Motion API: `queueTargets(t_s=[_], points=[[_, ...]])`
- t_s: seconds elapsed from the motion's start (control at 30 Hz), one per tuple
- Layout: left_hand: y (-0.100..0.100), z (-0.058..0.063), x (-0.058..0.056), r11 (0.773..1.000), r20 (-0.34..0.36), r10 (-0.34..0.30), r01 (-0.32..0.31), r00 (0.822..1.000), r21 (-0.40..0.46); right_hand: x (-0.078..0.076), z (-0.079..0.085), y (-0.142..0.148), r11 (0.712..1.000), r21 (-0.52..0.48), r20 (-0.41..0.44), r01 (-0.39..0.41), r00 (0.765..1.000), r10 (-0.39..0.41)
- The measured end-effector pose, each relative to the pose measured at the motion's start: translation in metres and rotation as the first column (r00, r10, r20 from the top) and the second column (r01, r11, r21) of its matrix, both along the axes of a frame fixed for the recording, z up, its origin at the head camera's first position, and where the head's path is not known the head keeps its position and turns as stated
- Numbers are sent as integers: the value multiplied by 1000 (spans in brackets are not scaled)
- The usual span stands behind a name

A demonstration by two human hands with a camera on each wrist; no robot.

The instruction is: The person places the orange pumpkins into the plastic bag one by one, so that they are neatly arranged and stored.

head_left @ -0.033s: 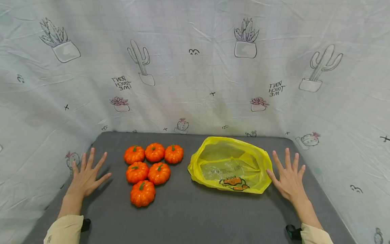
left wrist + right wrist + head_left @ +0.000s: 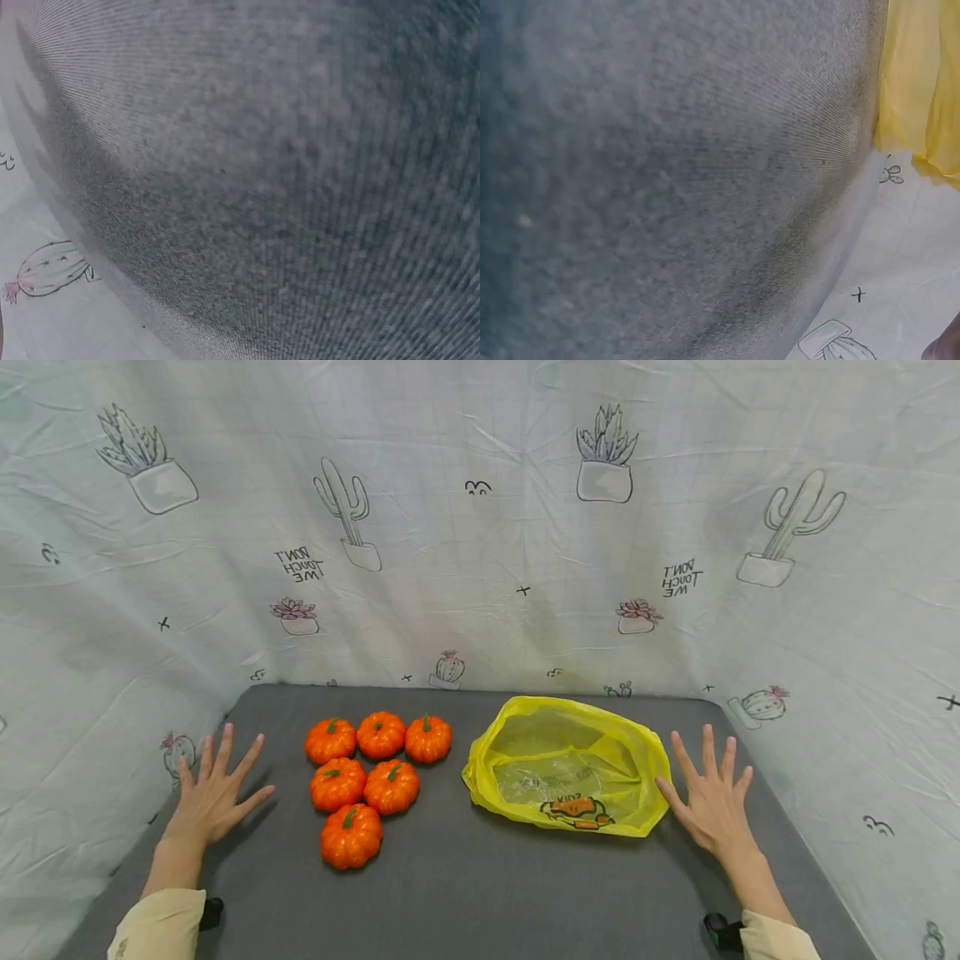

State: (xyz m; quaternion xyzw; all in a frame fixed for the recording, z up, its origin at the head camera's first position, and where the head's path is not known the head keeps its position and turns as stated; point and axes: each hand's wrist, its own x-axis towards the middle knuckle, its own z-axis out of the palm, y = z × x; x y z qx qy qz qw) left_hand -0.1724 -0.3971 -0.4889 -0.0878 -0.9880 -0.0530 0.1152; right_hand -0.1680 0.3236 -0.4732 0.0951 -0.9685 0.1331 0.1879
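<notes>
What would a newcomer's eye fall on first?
Probably the six orange pumpkins, clustered left on the grey table. Next, the yellow bag right of centre, its mouth wide open. Then the spread left hand, left of the pumpkins, and the spread right hand, at the bag's right edge.

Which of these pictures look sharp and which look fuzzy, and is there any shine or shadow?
Head view: fairly sharp, with small highlights on the orange pumpkins and soft shadows beside the left hand and right hand; left wrist view: grey tabletop grainy and blurred, darkest toward upper right; right wrist view: similarly blurred, darkest at left, yellow bag cut off by the frame.
</notes>
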Motion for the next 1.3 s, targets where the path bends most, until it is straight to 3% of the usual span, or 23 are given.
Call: queueTargets(t_s=[0.3,0.53,0.67,0.8,1.07,1.17,1.3], points=[[2,2,1,1000,-13,-16,16,1000,0,-11,-6,-1,1000,-9,26,-13,1000,13],[5,4,-2,1000,-9,-22,21,1000,-11,-8,-1,-3,999,-24,13,-22,1000,22],[5,6,0,1000,-5,-11,11,1000,-3,-7,5,-7,994,-60,46,-86,995,89],[7,8,3,1000,-17,-6,6,1000,15,-5,12,-8,981,-93,127,-169,975,180],[16,11,3,998,-45,-51,52,998,35,-6,19,-7,969,-82,233,-234,941,247],[21,15,5,997,-36,-60,61,998,51,-7,17,-7,957,-109,220,-269,933,287],[30,21,10,993,-27,-76,78,997,94,-9,15,-7,940,-84,131,-332,931,341]])
